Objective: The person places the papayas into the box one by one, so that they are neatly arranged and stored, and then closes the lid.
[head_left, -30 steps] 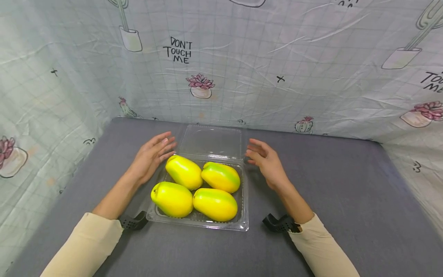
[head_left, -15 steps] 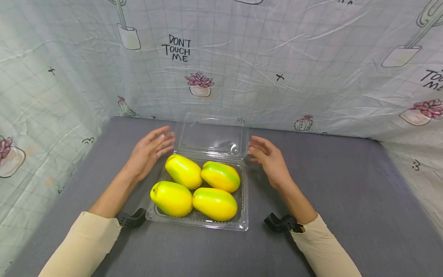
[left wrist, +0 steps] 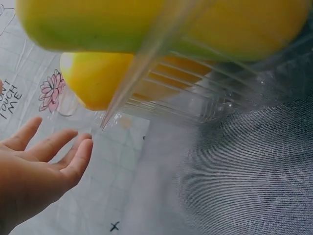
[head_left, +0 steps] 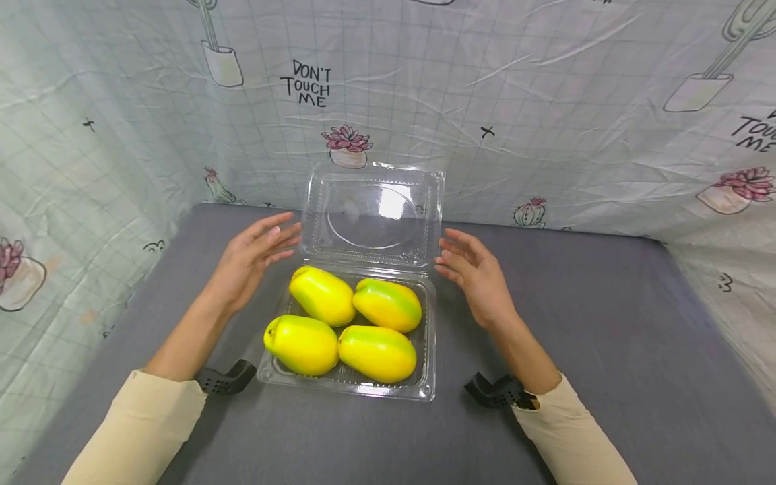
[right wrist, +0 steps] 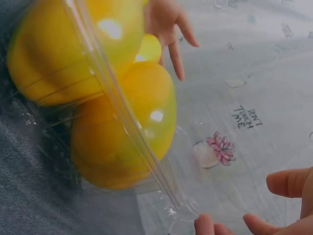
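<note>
A clear plastic clamshell box [head_left: 364, 389] sits on the grey cloth. Several yellow-green fruits [head_left: 378, 353], shaped like mangoes or small papayas, fill its base. Its hinged lid [head_left: 372, 215] is raised at the back, tilted away from the base. My left hand [head_left: 245, 263] is at the lid's left edge, its fingers loosely extended, also in the left wrist view as the hand [left wrist: 44, 171]. At the lid's right edge is my right hand [head_left: 475, 276], fingers slightly bent and relaxed. Whether the fingertips touch the lid I cannot tell. Neither hand grips anything.
The tabletop [head_left: 594, 337] is covered in grey cloth. A printed white curtain [head_left: 412, 101] hangs behind it and along both sides. The raised lid stands in front of the back curtain. Black wrist straps [head_left: 500, 392] are on both forearms.
The lid has swung up from lying nearly flat behind the base to a steep tilt. My left hand has shifted slightly up and left, my right slightly right. The fruits stay put.
</note>
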`<state>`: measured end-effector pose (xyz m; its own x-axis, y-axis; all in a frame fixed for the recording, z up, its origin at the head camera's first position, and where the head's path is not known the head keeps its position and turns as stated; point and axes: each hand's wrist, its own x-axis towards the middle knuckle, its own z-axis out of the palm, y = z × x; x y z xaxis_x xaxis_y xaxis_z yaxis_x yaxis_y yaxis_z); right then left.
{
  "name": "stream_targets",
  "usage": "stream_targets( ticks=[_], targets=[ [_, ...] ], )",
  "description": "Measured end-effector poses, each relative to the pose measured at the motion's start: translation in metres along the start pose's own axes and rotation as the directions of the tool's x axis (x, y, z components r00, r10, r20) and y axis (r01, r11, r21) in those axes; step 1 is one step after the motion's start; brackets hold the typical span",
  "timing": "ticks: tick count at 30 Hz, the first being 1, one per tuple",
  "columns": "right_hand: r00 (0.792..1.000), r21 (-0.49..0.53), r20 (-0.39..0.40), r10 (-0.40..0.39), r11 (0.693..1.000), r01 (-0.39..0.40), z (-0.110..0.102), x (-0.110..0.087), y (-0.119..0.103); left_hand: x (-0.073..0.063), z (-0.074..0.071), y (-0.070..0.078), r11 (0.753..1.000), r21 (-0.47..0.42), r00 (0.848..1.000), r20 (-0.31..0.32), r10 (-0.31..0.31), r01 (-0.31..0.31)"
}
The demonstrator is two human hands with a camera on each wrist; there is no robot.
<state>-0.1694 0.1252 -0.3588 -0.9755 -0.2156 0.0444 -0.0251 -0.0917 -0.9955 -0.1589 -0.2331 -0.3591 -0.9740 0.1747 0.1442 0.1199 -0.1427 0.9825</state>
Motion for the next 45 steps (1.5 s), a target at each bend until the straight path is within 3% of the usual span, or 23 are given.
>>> stream_targets(
  ticks=[16,30,38,45],
  targets=[
    [0.999,0.046,0.051,0.014,0.999,-0.017,-0.001,-0.010,-0.013,-0.002,0.004,0.009,0.994,0.110,1.000,-0.014,-0.017,0.018],
    [0.996,0.076,0.084,0.017,0.997,-0.023,-0.002,-0.011,-0.009,-0.004,0.000,0.005,0.999,0.033,1.000,0.017,0.008,-0.009],
    [0.994,0.099,0.106,-0.020,0.995,0.010,-0.002,-0.014,-0.008,-0.009,0.001,0.005,0.998,-0.037,0.998,0.009,0.059,-0.059],
    [0.992,0.073,0.106,-0.072,0.995,0.065,0.000,-0.018,-0.004,-0.014,0.003,0.004,0.996,-0.046,0.997,-0.002,0.076,-0.076]
  ],
)
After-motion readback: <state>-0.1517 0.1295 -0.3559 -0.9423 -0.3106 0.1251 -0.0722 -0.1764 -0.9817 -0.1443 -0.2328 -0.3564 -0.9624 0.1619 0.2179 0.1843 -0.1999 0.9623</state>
